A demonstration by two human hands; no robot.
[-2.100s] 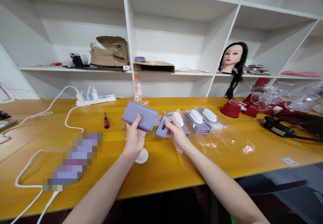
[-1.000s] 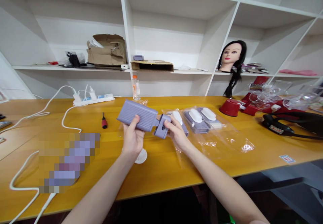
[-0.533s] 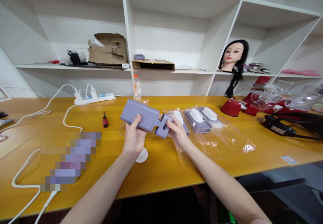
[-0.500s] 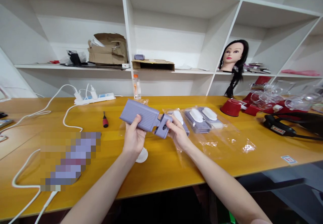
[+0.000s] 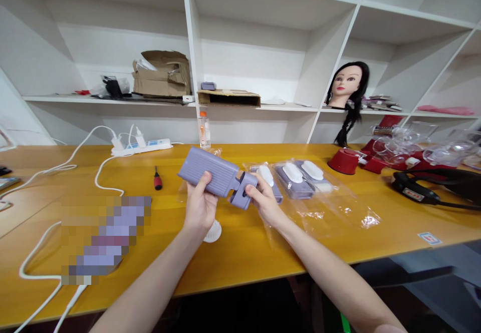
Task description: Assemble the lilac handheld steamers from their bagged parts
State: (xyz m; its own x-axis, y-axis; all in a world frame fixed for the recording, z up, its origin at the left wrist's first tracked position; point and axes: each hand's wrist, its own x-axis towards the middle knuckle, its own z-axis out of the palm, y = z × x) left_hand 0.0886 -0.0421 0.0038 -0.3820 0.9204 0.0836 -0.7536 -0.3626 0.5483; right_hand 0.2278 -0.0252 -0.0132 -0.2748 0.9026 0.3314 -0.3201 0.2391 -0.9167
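Head view. Left hand (image 5: 199,204) grips the ribbed lilac housing (image 5: 208,174) narrowly, thumb on the ribbed face and the other fingers out of sight behind it. Right hand (image 5: 265,198) pinches the small lilac end block (image 5: 240,191) between thumb and fingers. Both pieces are held off the bench (image 5: 240,253), tilted, above its near middle, and meet end to end at a narrow neck. Cannot tell how firmly they are joined.

Handling, judged: light, stiff moulded plastic, probably not fragile. The ribs should give a sure hold across the housing's width. The block looks smoother and smaller, so a side pinch suits it better, clear of the neck.

Around them: a white ribbed disc (image 5: 213,233) lies just below the left wrist. Clear plastic bags (image 5: 319,208) lie to the right, holding lilac pieces with white oval parts (image 5: 293,172). A red-handled screwdriver (image 5: 158,179) and a white power strip (image 5: 141,147) sit farther back to the left. A pixelated patch (image 5: 105,240) hides part of the bench at lower left. A mannequin head (image 5: 345,85) stands on the shelf (image 5: 263,105) behind.
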